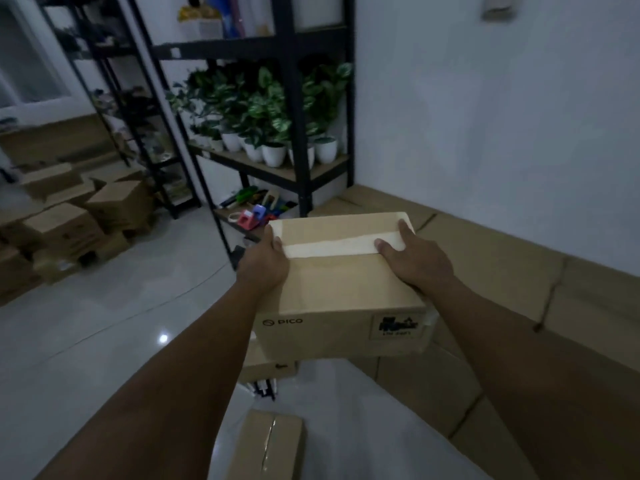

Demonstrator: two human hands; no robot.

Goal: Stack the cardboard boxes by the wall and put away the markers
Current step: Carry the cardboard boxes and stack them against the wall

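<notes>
1. Cardboard fills the middle of the view: a taped box (341, 282) held up between both hands, above the floor (138, 306) and close to the white wall (502, 133).
2. The left hand (266, 261) grips the box's left edge, thumb lying on the top face at the end of the tape strip (332, 245), fingers going down the side out of sight.
3. The right hand (415, 254) lies on the top right part of the box, fingers fairly straight and reaching toward the far right corner, thumb resting on the tape.
4. The hands are well apart, one at each end of the box, clamping it between them.
5. The box's long axis runs left to right across the view; the tape strip follows that axis. Its near side face carries the printed word "PICO" and a label, and faces the person.
6. Directly below it sits another box (268, 365), partly hidden, with some dark thin things (265, 388) at its foot, too blurred to name.
7. A further taped box (266, 445) lies on the floor nearer the person.
8. Flat cardboard (519, 271) lines the floor along the wall on the right.
9. A loose heap of boxes (69, 223) sits far left, and a black shelf (294, 98) with potted plants (273, 133) stands behind.
</notes>
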